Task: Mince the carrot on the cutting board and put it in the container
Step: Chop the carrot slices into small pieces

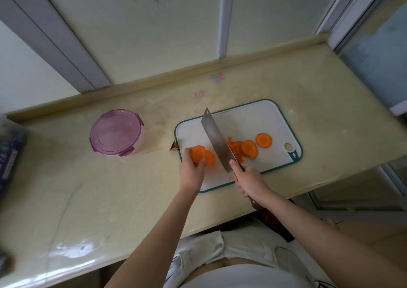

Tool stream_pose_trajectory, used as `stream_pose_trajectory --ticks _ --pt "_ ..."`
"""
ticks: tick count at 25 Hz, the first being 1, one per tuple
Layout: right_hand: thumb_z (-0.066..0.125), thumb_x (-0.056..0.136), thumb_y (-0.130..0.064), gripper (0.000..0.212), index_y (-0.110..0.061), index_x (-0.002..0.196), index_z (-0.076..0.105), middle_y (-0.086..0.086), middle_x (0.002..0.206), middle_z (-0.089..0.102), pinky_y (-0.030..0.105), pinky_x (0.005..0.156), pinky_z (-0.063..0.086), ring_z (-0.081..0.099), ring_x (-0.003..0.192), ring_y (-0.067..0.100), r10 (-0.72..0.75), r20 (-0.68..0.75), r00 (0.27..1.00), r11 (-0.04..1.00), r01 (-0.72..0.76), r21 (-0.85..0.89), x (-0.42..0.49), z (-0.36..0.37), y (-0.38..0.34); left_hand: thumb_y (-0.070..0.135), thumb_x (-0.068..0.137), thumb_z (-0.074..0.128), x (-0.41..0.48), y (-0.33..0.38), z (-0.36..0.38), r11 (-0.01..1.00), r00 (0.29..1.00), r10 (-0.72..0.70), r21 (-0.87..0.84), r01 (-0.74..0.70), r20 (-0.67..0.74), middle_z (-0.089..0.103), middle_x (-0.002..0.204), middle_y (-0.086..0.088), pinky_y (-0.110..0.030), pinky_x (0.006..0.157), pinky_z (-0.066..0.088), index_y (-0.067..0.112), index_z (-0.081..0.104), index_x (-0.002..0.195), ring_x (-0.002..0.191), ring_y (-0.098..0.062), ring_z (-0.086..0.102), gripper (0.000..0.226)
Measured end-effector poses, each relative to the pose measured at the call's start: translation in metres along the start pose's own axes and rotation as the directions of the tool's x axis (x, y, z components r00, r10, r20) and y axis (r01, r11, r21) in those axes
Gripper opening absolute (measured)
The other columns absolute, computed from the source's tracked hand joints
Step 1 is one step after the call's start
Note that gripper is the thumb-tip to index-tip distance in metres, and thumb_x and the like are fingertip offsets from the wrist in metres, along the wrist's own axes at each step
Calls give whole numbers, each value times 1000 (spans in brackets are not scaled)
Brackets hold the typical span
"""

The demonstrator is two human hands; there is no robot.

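A white cutting board (264, 116) with a green rim lies on the counter. My left hand (191, 171) pinches orange carrot slices (199, 153) at the board's left part. My right hand (248, 181) grips the handle of a cleaver (214, 137), whose blade stands across the board just right of those slices. A pile of minced carrot (235, 148) lies right of the blade, with two more round slices (263, 140) beside it. The container (116, 132), round with a purple clip lid on it, stands left of the board.
The beige counter (110, 188) runs to a raised back ledge (154, 83) under window frames. A small brown scrap (174, 146) lies at the board's left edge. A dark blue packet (8, 155) sits at the far left. The counter's front edge is close to my body.
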State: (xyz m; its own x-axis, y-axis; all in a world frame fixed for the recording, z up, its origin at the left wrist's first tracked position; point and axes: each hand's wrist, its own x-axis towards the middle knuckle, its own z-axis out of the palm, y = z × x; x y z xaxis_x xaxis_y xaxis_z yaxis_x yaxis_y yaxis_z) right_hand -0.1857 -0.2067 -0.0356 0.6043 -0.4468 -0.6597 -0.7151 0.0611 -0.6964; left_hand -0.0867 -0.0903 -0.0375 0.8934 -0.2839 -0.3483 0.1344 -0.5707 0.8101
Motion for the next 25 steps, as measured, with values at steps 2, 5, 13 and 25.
stream_pose_trajectory --ticks 2,5,13,25 --pt "40 97 -49 49 -16 62 40 -3 46 35 21 38 27 31 36 11 -1 -16 1000 1000 1 -12 2 -2 -1 13 93 54 0 0 7 998 997 -46 53 43 57 53 121 -12 -34 87 43 9 41 127 110 -30 52 36" --pt "40 97 -48 48 -16 62 38 -2 47 34 21 37 26 31 35 11 -18 -29 999 1000 17 -21 3 -5 -2 10 92 51 1 -3 14 985 990 -54 168 31 129 45 135 -13 -34 100 38 11 36 137 122 -28 45 47" --pt "41 97 -48 51 -15 57 42 -3 48 38 25 46 30 38 41 11 -103 -19 995 976 97 -196 -5 5 6 7 88 56 2 -15 9 948 984 34 307 -87 174 36 138 -11 -29 105 32 10 31 143 126 -26 38 60" --pt "40 97 -47 51 -18 56 36 -3 50 37 24 48 29 36 42 9 -130 38 991 966 135 -220 -6 10 2 18 86 64 11 -20 7 965 993 -13 261 -19 120 44 128 -11 -32 98 39 10 45 129 117 -26 45 48"
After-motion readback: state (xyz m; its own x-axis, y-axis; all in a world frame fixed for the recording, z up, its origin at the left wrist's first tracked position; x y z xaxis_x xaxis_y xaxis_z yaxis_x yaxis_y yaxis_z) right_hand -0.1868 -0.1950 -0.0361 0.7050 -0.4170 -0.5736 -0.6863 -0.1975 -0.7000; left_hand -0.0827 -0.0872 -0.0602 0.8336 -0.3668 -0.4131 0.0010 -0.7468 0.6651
